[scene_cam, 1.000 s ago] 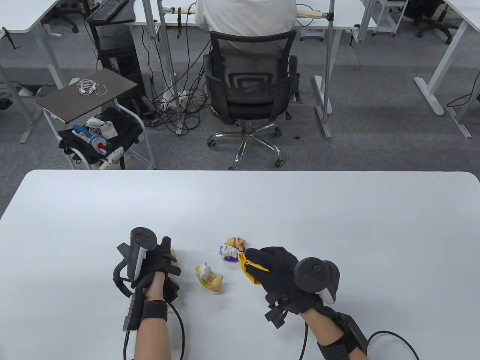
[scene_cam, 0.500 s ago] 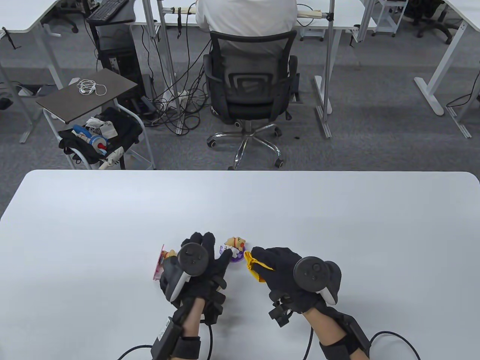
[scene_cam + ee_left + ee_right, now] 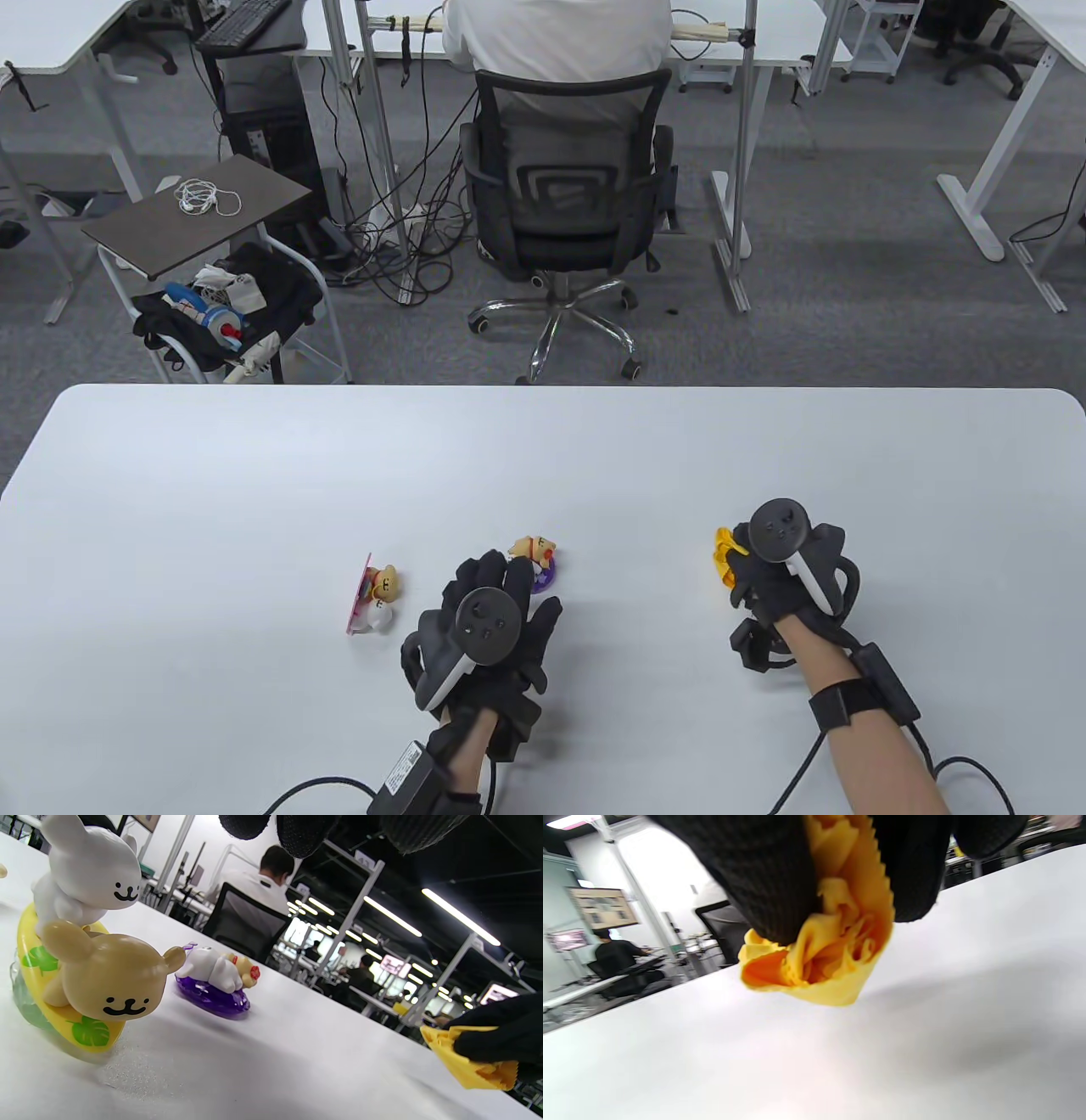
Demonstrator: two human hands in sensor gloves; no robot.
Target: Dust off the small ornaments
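My left hand (image 3: 496, 594) hovers with fingers spread over the yellow-based ornament, which it hides in the table view. The left wrist view shows that ornament (image 3: 85, 955), a white rabbit on a tan bear, standing on the table with my fingertips (image 3: 305, 827) above it, not touching. The purple-based ornament (image 3: 536, 562) stands just beyond my left hand; it also shows in the left wrist view (image 3: 214, 978). The pink-backed ornament (image 3: 373, 594) lies to the left. My right hand (image 3: 751, 564) grips a bunched yellow cloth (image 3: 725, 556) off to the right, just above the table (image 3: 831, 942).
The white table (image 3: 212, 475) stretches wide beyond the ornaments. Past its far edge stand an office chair (image 3: 564, 212) with a seated person and a small cart (image 3: 221, 255).
My left hand left the pink-backed ornament on the table and moved right over the yellow-based one. My right hand moved right, away from the purple-based ornament, with the cloth.
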